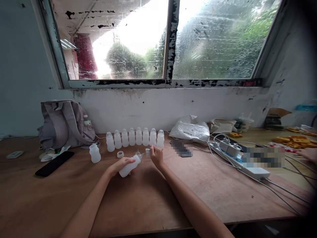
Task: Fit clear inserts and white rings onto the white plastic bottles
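My left hand [123, 164] is closed round a frosted white baby bottle [127, 169], which is tilted with its top up and to the right. A clear, thin piece [139, 156] sits at its mouth; its exact shape is blurred. To the right, my right hand [157, 155] has its fingers curled together, and what they pinch is hidden. Just left of those fingers is a small clear cap-like piece [148, 152]; I cannot tell whether they touch it. A white ring collar [120, 154] lies behind the held bottle. Further left stands an open bottle [95, 154] without a top.
Several capped bottles [132, 137] stand in a row near the wall. On the left are a grey backpack [63, 122] and a black phone [54, 164]. A silver bag [190, 130] and a white power strip [255, 172] with cables are on the right, near another person's hand [307, 154].
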`<state>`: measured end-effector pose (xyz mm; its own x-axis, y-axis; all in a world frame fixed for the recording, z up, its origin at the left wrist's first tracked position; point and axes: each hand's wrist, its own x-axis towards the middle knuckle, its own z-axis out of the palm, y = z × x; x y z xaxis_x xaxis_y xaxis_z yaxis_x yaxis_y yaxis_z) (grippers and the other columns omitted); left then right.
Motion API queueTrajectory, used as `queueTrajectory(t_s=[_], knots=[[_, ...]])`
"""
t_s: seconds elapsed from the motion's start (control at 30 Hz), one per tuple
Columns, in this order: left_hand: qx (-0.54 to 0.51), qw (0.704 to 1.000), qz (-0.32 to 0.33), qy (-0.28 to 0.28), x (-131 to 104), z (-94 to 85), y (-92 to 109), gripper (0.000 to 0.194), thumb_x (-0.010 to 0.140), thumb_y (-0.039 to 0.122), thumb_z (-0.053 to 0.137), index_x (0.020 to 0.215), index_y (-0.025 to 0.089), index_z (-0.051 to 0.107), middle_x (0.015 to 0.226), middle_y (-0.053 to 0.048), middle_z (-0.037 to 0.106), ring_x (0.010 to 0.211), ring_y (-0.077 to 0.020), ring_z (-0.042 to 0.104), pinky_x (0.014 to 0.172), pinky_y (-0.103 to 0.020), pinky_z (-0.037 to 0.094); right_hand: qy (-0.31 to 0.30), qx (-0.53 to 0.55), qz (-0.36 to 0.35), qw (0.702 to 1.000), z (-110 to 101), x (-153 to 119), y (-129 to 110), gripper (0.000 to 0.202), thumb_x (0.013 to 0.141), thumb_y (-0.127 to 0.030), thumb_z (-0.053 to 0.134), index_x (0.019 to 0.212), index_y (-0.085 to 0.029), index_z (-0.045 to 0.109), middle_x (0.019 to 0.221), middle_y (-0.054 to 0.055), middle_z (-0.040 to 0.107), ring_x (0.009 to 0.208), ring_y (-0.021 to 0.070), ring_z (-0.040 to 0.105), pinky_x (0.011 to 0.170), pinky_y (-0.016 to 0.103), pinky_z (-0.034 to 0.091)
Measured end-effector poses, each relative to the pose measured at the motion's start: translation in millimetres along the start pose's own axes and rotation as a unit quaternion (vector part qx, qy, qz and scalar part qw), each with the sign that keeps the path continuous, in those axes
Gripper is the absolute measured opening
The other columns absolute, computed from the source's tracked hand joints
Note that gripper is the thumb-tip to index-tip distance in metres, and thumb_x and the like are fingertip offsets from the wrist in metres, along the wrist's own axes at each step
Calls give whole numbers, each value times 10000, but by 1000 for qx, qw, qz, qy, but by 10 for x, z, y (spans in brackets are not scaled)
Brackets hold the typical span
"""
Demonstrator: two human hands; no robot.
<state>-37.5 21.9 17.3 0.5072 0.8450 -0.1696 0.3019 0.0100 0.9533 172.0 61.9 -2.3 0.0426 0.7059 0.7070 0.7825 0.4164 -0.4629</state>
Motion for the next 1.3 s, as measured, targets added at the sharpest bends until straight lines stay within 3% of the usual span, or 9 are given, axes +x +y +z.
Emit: queueTrajectory(t_s=[0.1,0.27,0.43,0.53,0.63,0.83,1.03,1.13,1.3], knots=[[-115,993,-35,9,-62,-97,-47,581,732,632,384,1001,135,519,808,-99,630,536,-153,583,422,-231,424,9,19,36,999,-31,49,142,364,865,-346,277,707,-168,552,613,36,576,549,145,508,510,224,281],[-227,972,-6,66,-34,-162,-109,548,725,598,453,1046,157,500,938,-116,601,596,-178,610,434,-256,478,60,44,-12,997,18,77,238,323,828,-416,402,982,-152,505,890,84,594,810,185,534,689,257,352],[-257,955,15,149,45,-163,-169,499,717,559,501,975,133,536,894,-107,600,551,-170,604,420,-278,497,18,-70,-51,996,47,51,230,264,812,-438,463,873,-208,579,856,56,620,873,210,490,791,318,260],[-283,932,55,221,89,-192,-212,473,721,536,514,939,119,559,900,-105,603,552,-167,607,418,-276,504,-16,-131,-59,990,50,31,230,265,783,-462,507,837,-220,602,815,54,623,877,218,473,792,342,215],[-316,909,84,258,118,-235,-242,453,734,513,513,916,103,573,868,-100,617,556,-167,611,411,-269,505,-51,-173,-64,982,78,14,219,306,764,-497,513,834,-213,605,819,67,612,870,226,458,766,345,209],[-346,891,89,279,124,-267,-246,448,741,508,504,897,95,581,820,-79,629,555,-160,607,413,-263,506,-75,-186,-49,978,98,-20,155,387,765,-560,452,901,-221,579,881,72,576,892,233,425,757,342,230],[-344,891,96,280,118,-256,-240,441,740,491,515,910,89,584,807,-80,627,547,-158,606,414,-258,503,-46,-125,-45,990,-103,102,207,222,825,-361,424,910,-247,595,970,45,563,961,207,409,820,338,225],[-342,893,94,279,123,-257,-242,449,734,505,514,906,97,583,812,-78,623,549,-162,608,415,-266,503,-36,-94,-28,994,-167,148,309,209,803,-368,452,885,-274,621,1033,20,550,1037,215,374,861,350,210],[-337,893,91,285,129,-259,-253,467,716,522,527,907,99,582,847,-86,622,559,-171,612,416,-275,506,-117,-68,-24,990,-160,129,403,236,772,-432,467,898,-329,638,1192,-5,467,1152,248,280,912,409,175]])
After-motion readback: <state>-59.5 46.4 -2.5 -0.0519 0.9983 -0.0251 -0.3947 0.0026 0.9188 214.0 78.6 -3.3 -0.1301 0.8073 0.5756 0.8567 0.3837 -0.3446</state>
